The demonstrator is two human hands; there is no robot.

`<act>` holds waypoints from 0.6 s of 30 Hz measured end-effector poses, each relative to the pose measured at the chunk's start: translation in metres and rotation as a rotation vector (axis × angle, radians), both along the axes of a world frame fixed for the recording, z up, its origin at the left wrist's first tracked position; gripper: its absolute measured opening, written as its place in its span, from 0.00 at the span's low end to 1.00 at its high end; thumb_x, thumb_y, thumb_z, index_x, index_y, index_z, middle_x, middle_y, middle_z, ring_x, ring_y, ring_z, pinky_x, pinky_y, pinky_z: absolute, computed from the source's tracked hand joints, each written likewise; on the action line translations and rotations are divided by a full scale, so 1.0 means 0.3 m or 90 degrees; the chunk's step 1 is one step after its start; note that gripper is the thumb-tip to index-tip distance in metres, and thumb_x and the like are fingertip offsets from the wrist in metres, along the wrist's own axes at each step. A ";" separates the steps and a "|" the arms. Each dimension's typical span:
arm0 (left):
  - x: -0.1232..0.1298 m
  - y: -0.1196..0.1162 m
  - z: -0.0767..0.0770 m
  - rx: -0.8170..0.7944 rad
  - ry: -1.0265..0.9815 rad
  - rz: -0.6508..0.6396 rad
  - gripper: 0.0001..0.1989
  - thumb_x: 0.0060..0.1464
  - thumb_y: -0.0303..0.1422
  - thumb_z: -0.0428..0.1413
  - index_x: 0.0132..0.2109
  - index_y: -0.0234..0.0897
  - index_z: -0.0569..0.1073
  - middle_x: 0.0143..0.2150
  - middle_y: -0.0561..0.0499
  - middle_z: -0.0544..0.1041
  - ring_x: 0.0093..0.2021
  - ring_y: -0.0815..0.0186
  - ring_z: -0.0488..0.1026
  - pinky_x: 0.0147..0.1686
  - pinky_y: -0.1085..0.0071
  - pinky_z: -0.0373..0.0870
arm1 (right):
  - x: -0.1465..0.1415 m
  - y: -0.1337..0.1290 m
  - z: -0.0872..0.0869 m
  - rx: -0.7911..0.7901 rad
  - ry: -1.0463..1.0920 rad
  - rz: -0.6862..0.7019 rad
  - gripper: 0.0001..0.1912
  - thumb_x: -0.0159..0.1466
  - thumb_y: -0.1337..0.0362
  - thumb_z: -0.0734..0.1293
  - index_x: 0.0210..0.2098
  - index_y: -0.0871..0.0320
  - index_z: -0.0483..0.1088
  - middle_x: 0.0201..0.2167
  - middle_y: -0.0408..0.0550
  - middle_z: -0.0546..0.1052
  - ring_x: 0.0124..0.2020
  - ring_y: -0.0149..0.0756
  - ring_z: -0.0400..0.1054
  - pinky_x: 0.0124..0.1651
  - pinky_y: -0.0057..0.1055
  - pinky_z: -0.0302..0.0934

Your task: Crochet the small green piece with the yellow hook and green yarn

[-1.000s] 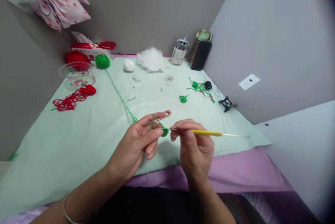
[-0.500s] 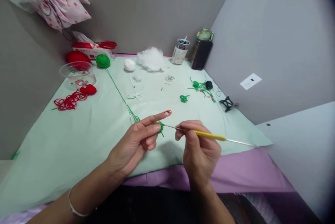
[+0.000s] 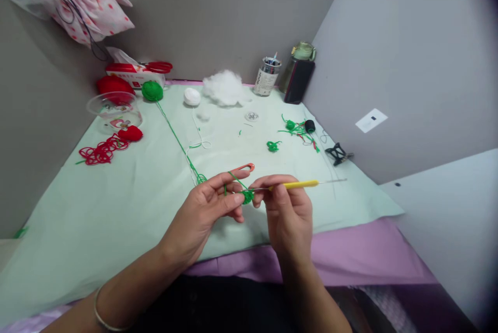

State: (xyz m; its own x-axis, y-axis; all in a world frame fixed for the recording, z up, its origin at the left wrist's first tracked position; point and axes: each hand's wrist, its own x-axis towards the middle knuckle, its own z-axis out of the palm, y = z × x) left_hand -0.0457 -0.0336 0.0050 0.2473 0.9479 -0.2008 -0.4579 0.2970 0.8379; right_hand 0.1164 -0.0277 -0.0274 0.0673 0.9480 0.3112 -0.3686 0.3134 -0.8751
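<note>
A spotted pink cloth (image 3: 93,3) hangs in the upper left. Right of the upper centre, a phone (image 3: 299,82) stands before a bottle (image 3: 303,52).

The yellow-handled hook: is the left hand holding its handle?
No, the right hand holds the hook; the left hand pinches green yarnwork.

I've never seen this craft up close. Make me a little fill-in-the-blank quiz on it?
1. The right hand holds a crochet hook whose handle is colored ____.
2. The left hand pinches crochet work colored ____.
3. The green yarn ball lies to the ____ of the white yarn ball.

Missing words: yellow; green; left.
</note>
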 end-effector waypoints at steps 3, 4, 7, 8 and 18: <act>-0.005 0.000 0.003 0.003 -0.007 -0.008 0.16 0.56 0.33 0.71 0.52 0.45 0.87 0.37 0.54 0.76 0.31 0.73 0.73 0.35 0.74 0.74 | 0.004 0.002 0.008 0.001 0.015 0.028 0.10 0.76 0.58 0.67 0.41 0.52 0.81 0.36 0.44 0.83 0.29 0.28 0.74 0.34 0.27 0.69; -0.007 -0.001 0.004 0.006 -0.006 -0.008 0.15 0.56 0.34 0.71 0.52 0.45 0.87 0.37 0.54 0.76 0.31 0.73 0.73 0.35 0.74 0.74 | 0.007 0.000 0.010 0.009 0.004 0.028 0.10 0.76 0.59 0.67 0.41 0.52 0.80 0.36 0.43 0.83 0.30 0.28 0.74 0.34 0.28 0.69; -0.009 -0.002 0.001 0.024 0.015 0.001 0.14 0.57 0.34 0.71 0.51 0.45 0.88 0.37 0.54 0.76 0.31 0.73 0.73 0.35 0.74 0.73 | 0.020 -0.011 0.015 0.057 -0.090 -0.017 0.10 0.77 0.63 0.65 0.44 0.52 0.79 0.38 0.44 0.83 0.32 0.29 0.75 0.38 0.30 0.71; -0.008 -0.001 -0.002 0.034 0.024 0.006 0.13 0.57 0.34 0.71 0.51 0.45 0.88 0.37 0.54 0.76 0.31 0.73 0.73 0.36 0.75 0.73 | 0.024 -0.016 0.017 0.086 -0.137 -0.039 0.10 0.77 0.65 0.64 0.45 0.52 0.79 0.39 0.44 0.83 0.33 0.30 0.75 0.40 0.31 0.72; 0.006 0.002 -0.008 -0.025 -0.031 -0.015 0.22 0.56 0.32 0.72 0.58 0.46 0.84 0.31 0.58 0.72 0.22 0.77 0.66 0.23 0.80 0.67 | 0.017 -0.042 -0.024 0.446 -0.621 -0.274 0.22 0.70 0.75 0.69 0.59 0.49 0.77 0.48 0.54 0.83 0.49 0.43 0.80 0.46 0.37 0.77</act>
